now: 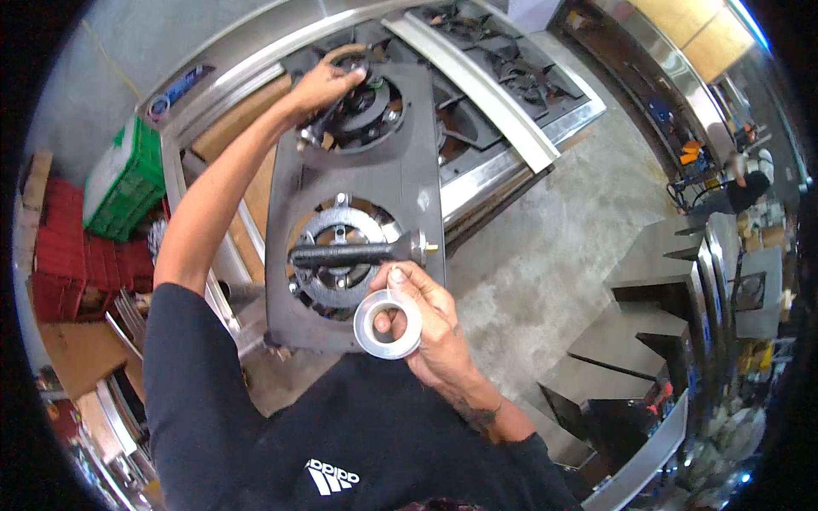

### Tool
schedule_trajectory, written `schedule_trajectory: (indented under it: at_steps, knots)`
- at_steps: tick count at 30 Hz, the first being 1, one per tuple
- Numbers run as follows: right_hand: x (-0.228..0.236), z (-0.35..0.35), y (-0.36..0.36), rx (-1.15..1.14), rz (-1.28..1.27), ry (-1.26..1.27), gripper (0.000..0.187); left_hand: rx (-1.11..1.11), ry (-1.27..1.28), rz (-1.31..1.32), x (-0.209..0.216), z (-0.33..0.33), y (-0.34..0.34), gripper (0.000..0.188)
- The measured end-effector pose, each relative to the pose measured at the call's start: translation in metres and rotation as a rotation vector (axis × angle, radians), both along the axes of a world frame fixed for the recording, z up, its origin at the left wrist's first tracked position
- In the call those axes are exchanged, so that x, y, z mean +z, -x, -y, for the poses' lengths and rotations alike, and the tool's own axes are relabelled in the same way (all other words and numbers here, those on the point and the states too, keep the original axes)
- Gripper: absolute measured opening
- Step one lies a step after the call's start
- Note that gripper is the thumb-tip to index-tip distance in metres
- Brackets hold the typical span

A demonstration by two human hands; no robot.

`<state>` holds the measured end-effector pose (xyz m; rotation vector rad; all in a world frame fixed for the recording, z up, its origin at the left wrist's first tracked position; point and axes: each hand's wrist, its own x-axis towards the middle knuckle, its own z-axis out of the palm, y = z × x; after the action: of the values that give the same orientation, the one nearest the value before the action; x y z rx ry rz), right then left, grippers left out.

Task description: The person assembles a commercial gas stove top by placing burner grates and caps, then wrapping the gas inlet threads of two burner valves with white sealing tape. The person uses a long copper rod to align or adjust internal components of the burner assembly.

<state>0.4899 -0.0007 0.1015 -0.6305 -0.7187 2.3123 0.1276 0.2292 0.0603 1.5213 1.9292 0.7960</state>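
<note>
A black stove panel (362,183) with two round openings lies in front of me. My left hand (324,89) is closed at the far burner (366,111), fingers around the upper end of its dark tube; the palm hides part of the grip. In the near opening sits a second burner, a grey ring (339,298) with a black tube (345,255) across it, ending in a flared collar and a brass tip (432,248). Just below that tube, my right hand (434,319) holds a clear-and-white ring (388,324) resembling a tape roll, a fingertip showing through its hole.
Under the panel stands a steel stove frame (498,111) with several black burner grates (520,77). Green (128,179) and red crates (64,238) are stacked at left. Bent dark metal sheets (630,341) stand on the floor at right. A person (737,192) is farther back.
</note>
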Motion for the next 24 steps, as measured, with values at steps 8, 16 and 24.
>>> schedule_trajectory:
  at_steps: [8, 16, 24]
  knots:
    - [0.017, -0.029, -0.064, 0.134, 0.206, -0.268, 0.029, 0.087, -0.043, -0.291, 0.006, 0.009, -0.009, 0.081]
    - [0.008, -0.122, -0.076, -0.012, 0.360, -0.640, 0.027, 0.272, -0.124, -0.639, 0.048, 0.056, -0.046, 0.071]
    - [-0.017, -0.209, -0.083, 0.405, 0.218, -0.791, 0.023, 0.420, -0.369, -0.217, 0.119, 0.183, -0.243, 0.038]
